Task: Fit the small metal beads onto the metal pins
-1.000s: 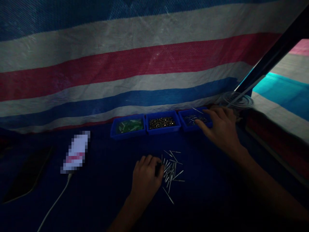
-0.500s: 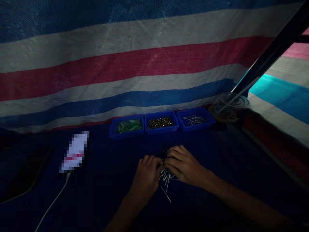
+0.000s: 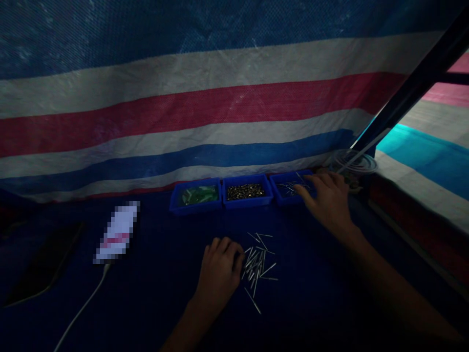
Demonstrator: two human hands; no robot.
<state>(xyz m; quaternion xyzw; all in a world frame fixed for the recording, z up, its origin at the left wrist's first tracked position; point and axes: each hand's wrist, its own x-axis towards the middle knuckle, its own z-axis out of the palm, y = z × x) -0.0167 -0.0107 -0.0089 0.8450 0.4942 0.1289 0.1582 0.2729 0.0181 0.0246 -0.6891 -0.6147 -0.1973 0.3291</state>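
My right hand (image 3: 327, 198) is over the right side of the right blue tray (image 3: 277, 196), its thumb and fingers spread apart. Thin metal pins (image 3: 289, 187) lie in that tray. Beside a loose pile of silvery pins (image 3: 255, 265) on the dark blue surface rests my left hand (image 3: 221, 266), fingers curled with the tips together. What it holds, if anything, is too dark to make out. The middle blue tray (image 3: 246, 202) has small brass-coloured parts, and the left blue tray (image 3: 196, 209) contains green and clear pieces.
At the left lie a blurred-out bright phone (image 3: 117, 232) with a white cable (image 3: 82, 309) and a dark flat device (image 3: 46, 264). A clear plastic cup with a straw (image 3: 353, 161) stands behind my right hand. Striped sheeting (image 3: 205, 105) hangs behind the trays.
My right hand has left the pin pile, moved up and right to the right tray, and opened. My left hand stays beside the pile. The view has shifted slightly.
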